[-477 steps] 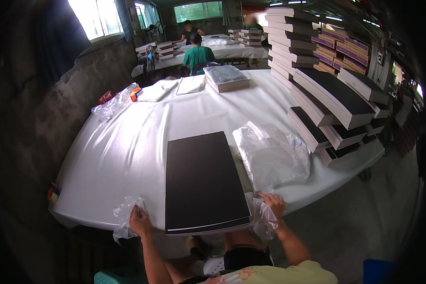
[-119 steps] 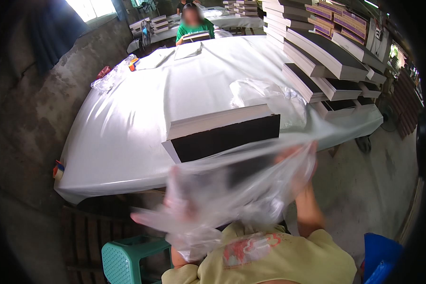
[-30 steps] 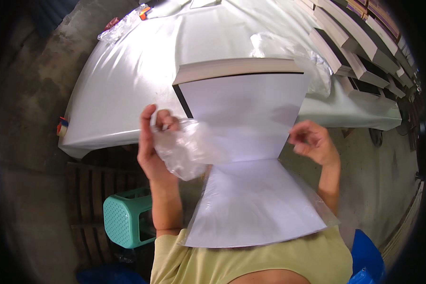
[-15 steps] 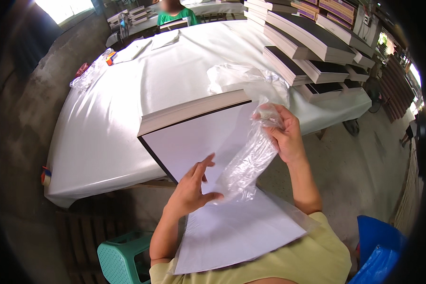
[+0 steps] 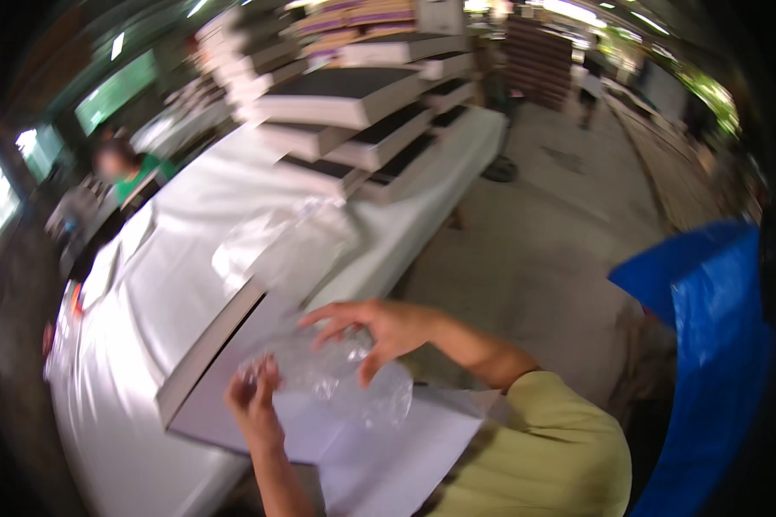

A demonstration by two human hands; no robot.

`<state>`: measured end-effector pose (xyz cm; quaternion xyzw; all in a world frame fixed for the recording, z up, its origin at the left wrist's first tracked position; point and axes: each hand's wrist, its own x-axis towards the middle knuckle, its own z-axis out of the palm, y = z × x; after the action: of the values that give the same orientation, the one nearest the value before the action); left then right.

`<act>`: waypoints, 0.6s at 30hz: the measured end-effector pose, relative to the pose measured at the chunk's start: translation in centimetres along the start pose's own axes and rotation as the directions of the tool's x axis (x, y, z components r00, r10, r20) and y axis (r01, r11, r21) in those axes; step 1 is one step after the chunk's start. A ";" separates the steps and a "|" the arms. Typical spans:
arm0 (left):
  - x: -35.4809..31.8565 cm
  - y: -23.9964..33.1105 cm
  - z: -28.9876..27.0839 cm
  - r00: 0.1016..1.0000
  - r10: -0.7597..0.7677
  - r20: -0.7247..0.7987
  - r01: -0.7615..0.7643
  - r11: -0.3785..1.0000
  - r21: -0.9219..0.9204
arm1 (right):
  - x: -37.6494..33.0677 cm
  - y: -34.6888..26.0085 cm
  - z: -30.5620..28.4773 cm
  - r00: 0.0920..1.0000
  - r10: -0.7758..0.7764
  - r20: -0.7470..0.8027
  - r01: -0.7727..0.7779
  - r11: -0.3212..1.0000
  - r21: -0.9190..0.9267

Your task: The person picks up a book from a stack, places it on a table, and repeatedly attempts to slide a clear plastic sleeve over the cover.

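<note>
A thick book (image 5: 209, 353) with a dark edge rests against the near edge of the white-covered table, its pale inner side facing me. One pale sheet or opened cover (image 5: 388, 461) stretches down from it onto my lap. Crumpled clear plastic film (image 5: 319, 379) hangs between my hands in front of the book. At its left end, my left hand (image 5: 257, 405) has its fingers closed on the film. Above the film's right part, my right hand (image 5: 384, 332) is open, fingers spread and thumb lowered. Motion blurs both hands somewhat.
More clear plastic (image 5: 289, 246) lies bunched on the white table cover (image 5: 177, 276). Stacks of thick dark-covered books (image 5: 341, 99) stand at its far end. Blue sheeting (image 5: 707, 336) rises at my right. A person in green (image 5: 134, 177) sits at the far left; another (image 5: 591, 82) stands farther off.
My view has swung to the right. The film, earlier gripped by my right hand, is now in my left fingers. My right hand has opened, and my left has closed.
</note>
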<state>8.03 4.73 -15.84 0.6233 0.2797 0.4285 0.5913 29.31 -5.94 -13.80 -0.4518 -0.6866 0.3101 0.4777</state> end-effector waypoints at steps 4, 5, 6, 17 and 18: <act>-0.8 0.8 4.7 0.972 0.200 0.123 -0.206 0.978 0.043 | 0.7 -0.1 1.8 0.991 0.059 -0.120 -0.036 0.982 0.186; -1.0 0.8 5.8 0.960 0.250 0.123 -0.259 0.964 0.057 | 0.5 -0.3 1.8 0.983 0.107 -0.148 -0.074 0.974 0.215; -1.1 0.7 6.3 0.946 0.301 0.117 -0.311 0.948 0.072 | 0.3 -0.4 1.8 0.974 0.154 -0.167 -0.109 0.963 0.248; -1.5 0.3 2.9 0.993 -0.003 0.115 -0.003 0.999 0.049 | 1.5 1.2 4.5 0.870 -0.153 -0.469 0.112 0.987 -0.113; -1.6 0.3 2.3 0.994 -0.040 0.103 0.033 0.997 0.067 | 1.8 1.2 4.7 0.852 -0.181 -0.491 0.101 0.978 -0.185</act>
<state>9.26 2.21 -15.74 0.6587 0.2737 0.3751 0.5921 25.04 -3.79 -15.75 -0.5009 -0.5907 0.0917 0.6260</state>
